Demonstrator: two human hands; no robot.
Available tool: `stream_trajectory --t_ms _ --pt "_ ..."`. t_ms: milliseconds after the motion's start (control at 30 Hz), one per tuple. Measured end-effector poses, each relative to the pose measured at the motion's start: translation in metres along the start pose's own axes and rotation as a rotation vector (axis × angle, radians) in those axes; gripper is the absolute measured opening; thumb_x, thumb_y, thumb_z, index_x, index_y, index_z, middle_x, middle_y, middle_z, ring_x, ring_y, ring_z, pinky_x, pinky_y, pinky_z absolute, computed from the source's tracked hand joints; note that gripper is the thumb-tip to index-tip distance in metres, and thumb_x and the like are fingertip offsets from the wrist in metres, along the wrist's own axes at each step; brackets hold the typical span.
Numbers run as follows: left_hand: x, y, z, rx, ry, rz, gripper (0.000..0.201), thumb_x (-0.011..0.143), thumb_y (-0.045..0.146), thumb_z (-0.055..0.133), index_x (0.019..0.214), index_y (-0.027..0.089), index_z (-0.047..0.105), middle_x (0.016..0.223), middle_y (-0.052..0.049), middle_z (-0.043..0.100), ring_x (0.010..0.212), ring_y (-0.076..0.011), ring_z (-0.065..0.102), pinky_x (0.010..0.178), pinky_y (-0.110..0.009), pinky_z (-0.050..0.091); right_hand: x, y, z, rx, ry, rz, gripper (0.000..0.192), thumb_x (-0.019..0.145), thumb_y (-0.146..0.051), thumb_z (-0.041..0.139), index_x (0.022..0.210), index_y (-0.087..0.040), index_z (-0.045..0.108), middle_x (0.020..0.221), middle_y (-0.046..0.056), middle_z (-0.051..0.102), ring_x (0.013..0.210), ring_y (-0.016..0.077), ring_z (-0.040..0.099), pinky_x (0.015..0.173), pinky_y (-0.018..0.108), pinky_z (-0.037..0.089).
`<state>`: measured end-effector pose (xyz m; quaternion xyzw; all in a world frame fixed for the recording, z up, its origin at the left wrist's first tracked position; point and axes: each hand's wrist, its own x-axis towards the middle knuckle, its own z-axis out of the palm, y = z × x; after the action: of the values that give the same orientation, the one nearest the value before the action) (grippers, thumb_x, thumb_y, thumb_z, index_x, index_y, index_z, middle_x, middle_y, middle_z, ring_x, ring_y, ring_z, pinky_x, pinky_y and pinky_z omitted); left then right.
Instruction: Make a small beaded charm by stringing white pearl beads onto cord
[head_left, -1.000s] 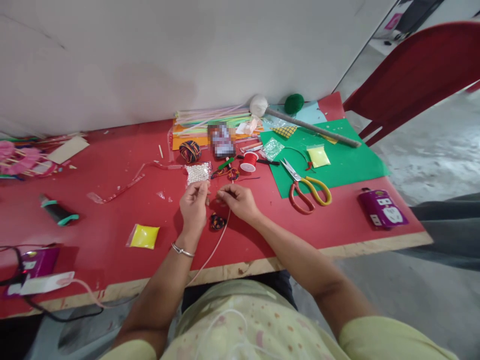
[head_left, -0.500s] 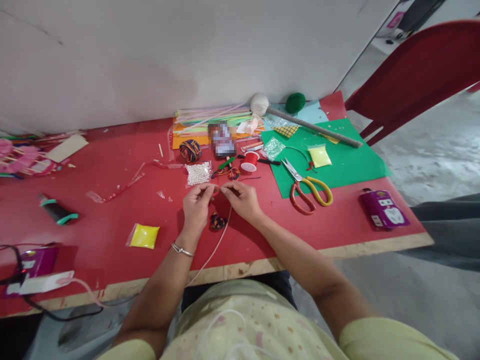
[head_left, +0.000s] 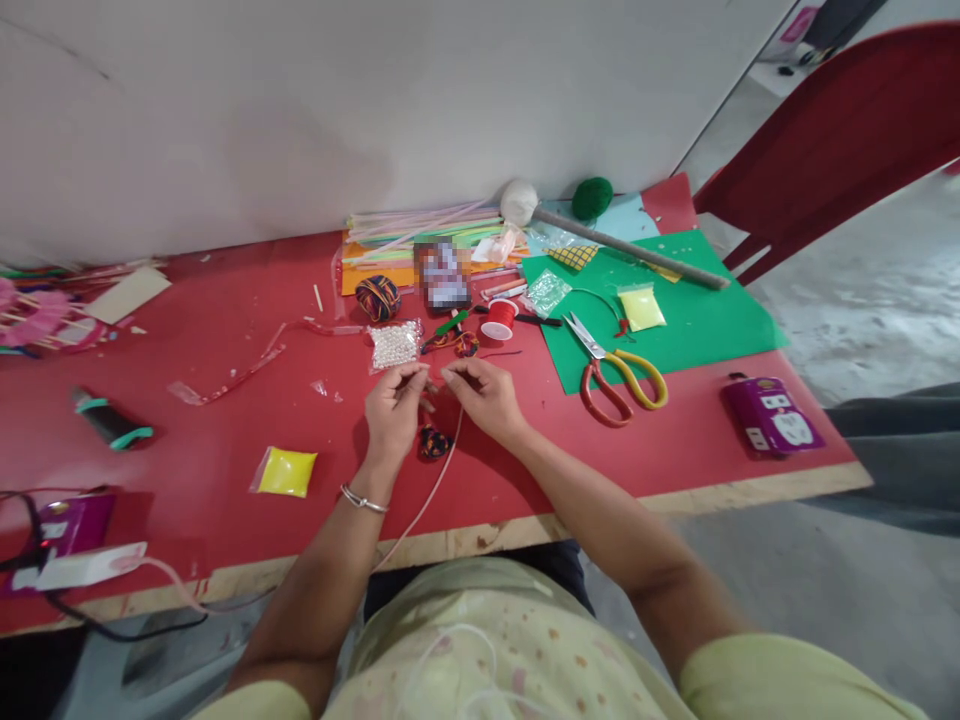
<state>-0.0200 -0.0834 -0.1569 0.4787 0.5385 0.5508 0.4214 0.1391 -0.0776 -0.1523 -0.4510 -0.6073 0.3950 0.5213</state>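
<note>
Over the red table, my left hand (head_left: 391, 412) and my right hand (head_left: 486, 402) face each other with fingertips pinched, a small gap between them. What they pinch is too fine to make out. Below the fingers lies a small dark multicoloured yarn bundle (head_left: 433, 442), and a pink cable (head_left: 429, 497) runs past it to the table edge. Just beyond my hands are a bag of white beads (head_left: 395, 344), a small multicoloured yarn piece (head_left: 466, 344), a green-handled tool (head_left: 451, 324) and a red thread spool (head_left: 499, 320).
Scissors (head_left: 598, 362) lie partly on green paper (head_left: 690, 330) at right. A multicoloured yarn ball (head_left: 378, 298) and a phone (head_left: 444, 275) sit behind. At left are a cutter (head_left: 114, 422), a yellow packet (head_left: 285, 471) and a white plug (head_left: 90, 567). A purple box (head_left: 772, 415) stands right.
My fingertips have moved slightly apart, still pinched. The view has shifted a little; the things on the table stay in place.
</note>
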Motion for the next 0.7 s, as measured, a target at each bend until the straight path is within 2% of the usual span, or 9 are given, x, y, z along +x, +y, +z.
stream_trajectory --t_ms 200,467,567,700 --pt "-0.0021 0.004 0.0 0.086 -0.052 0.026 0.026 0.083 0.037 0.076 0.103 0.02 0.077 0.098 -0.006 0.077 0.074 -0.0144 0.069 0.067 -0.026 0.059 -0.0005 0.0006 0.0003 -0.021 -0.01 -0.052 0.021 0.095 -0.032 0.061 0.089 -0.017 0.074 0.084 0.003 0.073 0.074 0.0141 0.064 0.071 0.026 0.048" --pt "-0.0018 -0.0008 -0.0016 0.123 -0.033 0.038 0.022 0.081 0.036 0.076 0.097 0.02 0.078 0.09 -0.004 0.077 0.075 -0.0159 0.07 0.066 -0.027 0.057 0.0006 0.0029 -0.0002 0.021 -0.044 -0.011 0.022 0.094 -0.036 0.063 0.09 -0.017 0.075 0.087 0.005 0.074 0.078 0.015 0.066 0.072 0.026 0.049" --pt "-0.002 -0.001 -0.0025 0.162 -0.034 0.075 0.02 0.083 0.036 0.075 0.096 0.021 0.079 0.094 -0.005 0.077 0.083 -0.0172 0.071 0.074 -0.028 0.058 0.0017 0.0005 -0.0017 0.058 -0.052 -0.001 0.021 0.093 -0.035 0.064 0.089 -0.017 0.075 0.086 0.004 0.074 0.078 0.0146 0.066 0.072 0.026 0.049" --pt "-0.003 0.0007 -0.0017 0.138 -0.038 0.04 0.021 0.083 0.037 0.075 0.097 0.021 0.08 0.092 -0.004 0.078 0.085 -0.0185 0.072 0.08 -0.032 0.059 0.0018 -0.0019 -0.0021 0.091 -0.048 -0.006 0.02 0.092 -0.034 0.066 0.089 -0.017 0.075 0.085 0.004 0.073 0.078 0.0142 0.065 0.072 0.026 0.049"
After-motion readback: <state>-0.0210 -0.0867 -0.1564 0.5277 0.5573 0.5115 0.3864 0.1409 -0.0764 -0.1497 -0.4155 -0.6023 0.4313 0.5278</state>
